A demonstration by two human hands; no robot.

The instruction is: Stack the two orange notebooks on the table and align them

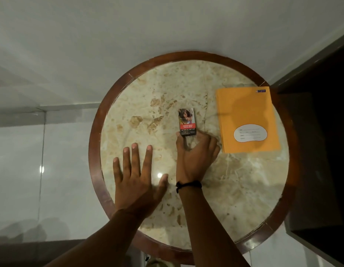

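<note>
A round marble counter with a dark wooden rim is seen from above. The left hand is laid flat on the marble near the counter's left edge, fingers spread and straight, nothing held. The right hand, a black cord bracelet worn at its wrist, is stretched toward the middle of the counter; its thumb and fingertips are pressed against the near end of a small cigarette pack, which is lain flat on the marble with a red warning band across its lower part. Whether the pack is truly gripped or only touched cannot be told. The orange notebooks are placed at the counter's right side, close to the rim, stacked with edges nearly flush, so that only a thin sliver of the lower one is shown along the left edge. A white name label is printed on the top cover. The stack is set apart from both hands, just right of the right hand's fingers.
</note>
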